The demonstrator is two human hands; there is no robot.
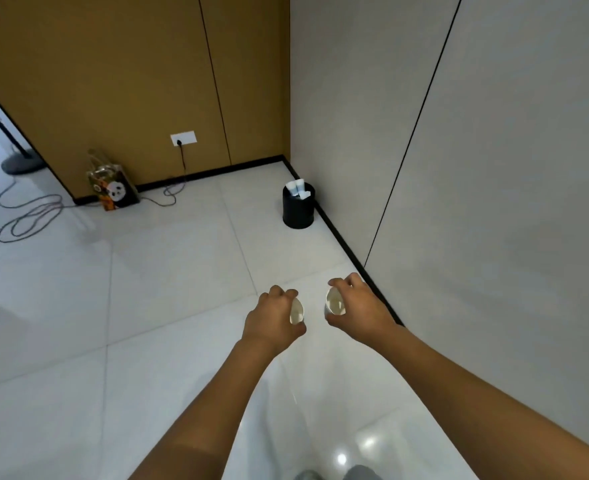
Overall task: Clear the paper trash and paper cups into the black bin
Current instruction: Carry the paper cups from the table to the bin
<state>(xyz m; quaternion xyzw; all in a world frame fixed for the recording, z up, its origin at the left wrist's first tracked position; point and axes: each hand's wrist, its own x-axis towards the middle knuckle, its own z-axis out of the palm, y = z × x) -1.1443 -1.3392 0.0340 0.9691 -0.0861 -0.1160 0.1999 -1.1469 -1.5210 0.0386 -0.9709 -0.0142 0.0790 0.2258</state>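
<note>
Gripping one paper cup each, the left hand (275, 317) squeezes its cup (296, 311) and the right hand (359, 306) the other cup (335, 302); the black bin (298, 207), holding paper trash (297, 189), stands at twelve o'clock.

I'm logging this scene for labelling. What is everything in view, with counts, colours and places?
black bin: 1, black, on the floor by the grey wall, white paper sticking out
paper cups: 2, white, one in each hand
gift bag: 1, panda print, against the brown wall
wall socket: 1, white, on the brown wall
cable: 1, dark, looped on the floor at left
left hand: grip on a cup
right hand: grip on a cup
</note>
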